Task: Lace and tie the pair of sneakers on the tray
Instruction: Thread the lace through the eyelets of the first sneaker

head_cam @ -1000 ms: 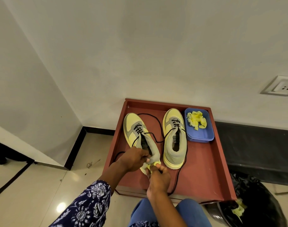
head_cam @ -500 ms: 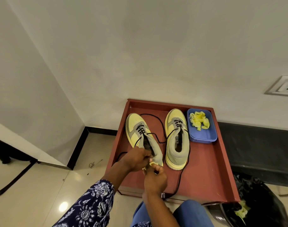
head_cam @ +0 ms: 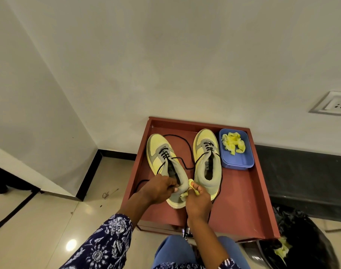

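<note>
A: Where are the sneakers being kept?

B: Both are being carried by the red tray (head_cam: 249,200), toes toward its far edge. The left sneaker (head_cam: 161,152) is being held at its heel end, toward the tray's near-left part; the right sneaker (head_cam: 206,162) is lying just beside it, near the tray's middle.

A: How is the left sneaker being handled?

B: Its collar is being gripped by the left hand (head_cam: 159,188), fingers curled over the rim of the opening. A crumpled piece of yellow paper (head_cam: 192,184) is being pinched by the right hand (head_cam: 197,200) right at the heel.

A: And the laces?

B: A black lace (head_cam: 182,141) is threaded only through the lower eyelets of each sneaker, and loose ends are being left trailing across the tray floor. One strand is running along the right sneaker's outer side toward the near edge.

A: What else is being seen?

B: A blue container (head_cam: 241,162) with more yellow paper scraps (head_cam: 232,143) is being held in the tray's far-right corner, touching the right sneaker. Beyond the near-right corner, a black bin bag (head_cam: 305,239) is sitting on the floor. A wall socket (head_cam: 334,103) is mounted on the white wall at right.
</note>
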The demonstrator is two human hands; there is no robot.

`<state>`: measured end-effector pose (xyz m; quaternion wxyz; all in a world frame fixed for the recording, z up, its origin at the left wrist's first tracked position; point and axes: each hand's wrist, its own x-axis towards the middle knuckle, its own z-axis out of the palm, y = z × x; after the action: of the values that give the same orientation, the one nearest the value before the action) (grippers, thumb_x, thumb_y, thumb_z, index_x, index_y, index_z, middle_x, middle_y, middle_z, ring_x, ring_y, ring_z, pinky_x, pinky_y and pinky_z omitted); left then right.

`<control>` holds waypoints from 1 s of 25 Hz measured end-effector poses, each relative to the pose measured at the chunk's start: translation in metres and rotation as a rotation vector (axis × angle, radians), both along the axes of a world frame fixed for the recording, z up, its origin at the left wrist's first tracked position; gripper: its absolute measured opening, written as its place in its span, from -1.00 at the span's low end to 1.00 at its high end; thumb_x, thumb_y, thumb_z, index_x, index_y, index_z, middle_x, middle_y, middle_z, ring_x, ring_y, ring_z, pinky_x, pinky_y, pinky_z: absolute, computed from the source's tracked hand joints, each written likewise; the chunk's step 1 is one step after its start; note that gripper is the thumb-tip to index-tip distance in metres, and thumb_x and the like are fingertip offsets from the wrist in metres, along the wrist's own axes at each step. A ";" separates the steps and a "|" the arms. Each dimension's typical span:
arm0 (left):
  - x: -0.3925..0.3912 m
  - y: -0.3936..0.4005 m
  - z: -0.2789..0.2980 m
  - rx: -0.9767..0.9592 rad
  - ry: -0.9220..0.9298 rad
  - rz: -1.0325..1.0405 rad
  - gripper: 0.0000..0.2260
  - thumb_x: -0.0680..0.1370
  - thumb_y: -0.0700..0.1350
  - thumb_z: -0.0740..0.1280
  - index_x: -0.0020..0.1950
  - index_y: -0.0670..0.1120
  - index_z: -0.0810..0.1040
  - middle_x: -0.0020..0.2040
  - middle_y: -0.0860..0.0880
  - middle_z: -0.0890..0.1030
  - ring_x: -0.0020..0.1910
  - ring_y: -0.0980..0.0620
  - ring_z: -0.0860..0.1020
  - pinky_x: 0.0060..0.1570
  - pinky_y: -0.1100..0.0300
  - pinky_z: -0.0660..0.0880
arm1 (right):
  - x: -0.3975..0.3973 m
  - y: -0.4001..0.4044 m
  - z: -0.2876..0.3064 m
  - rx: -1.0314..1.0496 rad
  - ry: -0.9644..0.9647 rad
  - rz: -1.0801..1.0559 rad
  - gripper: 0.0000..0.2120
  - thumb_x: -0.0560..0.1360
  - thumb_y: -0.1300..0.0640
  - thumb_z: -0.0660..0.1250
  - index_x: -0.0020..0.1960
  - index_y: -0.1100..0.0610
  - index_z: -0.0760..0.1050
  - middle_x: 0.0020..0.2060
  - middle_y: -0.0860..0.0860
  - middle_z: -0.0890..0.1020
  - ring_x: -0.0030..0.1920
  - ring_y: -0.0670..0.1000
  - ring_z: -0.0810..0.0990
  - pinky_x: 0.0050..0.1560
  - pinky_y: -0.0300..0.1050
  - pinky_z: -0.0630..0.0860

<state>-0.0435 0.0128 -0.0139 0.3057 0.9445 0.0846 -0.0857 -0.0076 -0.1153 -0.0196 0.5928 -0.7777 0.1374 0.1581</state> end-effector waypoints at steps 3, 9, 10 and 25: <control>0.000 0.000 0.000 -0.002 0.003 0.009 -0.75 0.57 -0.10 0.23 0.12 -0.19 0.60 0.02 -0.14 0.66 -0.04 -0.11 0.59 -0.04 0.05 0.51 | -0.014 0.003 -0.006 -0.046 -0.019 0.008 -0.85 0.49 0.31 0.28 0.04 0.22 0.53 -0.04 0.09 0.60 -0.04 0.08 0.54 -0.06 -0.15 0.43; -0.001 -0.002 0.002 -0.009 -0.016 0.025 -0.76 0.57 -0.12 0.24 0.09 -0.21 0.61 -0.03 -0.15 0.67 -0.09 -0.11 0.60 -0.13 0.15 0.47 | -0.037 0.018 -0.018 -0.041 -0.004 -0.004 -0.89 0.42 0.30 0.38 -0.16 0.15 0.47 -0.11 0.16 0.61 -0.10 0.14 0.58 -0.04 -0.06 0.52; -0.001 -0.002 0.002 -0.011 -0.016 0.023 -0.76 0.57 -0.12 0.23 0.07 -0.21 0.61 -0.04 -0.16 0.67 -0.10 -0.12 0.60 -0.13 0.12 0.49 | -0.038 0.019 -0.019 -0.036 -0.009 -0.010 -0.91 0.41 0.30 0.38 -0.16 0.17 0.49 -0.13 0.16 0.62 -0.12 0.13 0.58 -0.06 -0.07 0.51; -0.003 -0.005 0.001 0.007 -0.047 0.048 -0.77 0.58 -0.14 0.21 0.08 -0.22 0.60 -0.07 -0.19 0.66 -0.14 -0.15 0.57 -0.31 0.28 0.23 | -0.039 0.013 -0.032 -0.130 -0.014 0.098 -0.96 0.37 0.31 0.42 -0.26 0.24 0.60 -0.28 0.12 0.64 -0.24 0.05 0.53 -0.21 -0.28 0.35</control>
<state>-0.0467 0.0080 -0.0127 0.3062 0.9450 0.1002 -0.0558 -0.0471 -0.1022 -0.0520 0.5336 -0.8214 0.1049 0.1721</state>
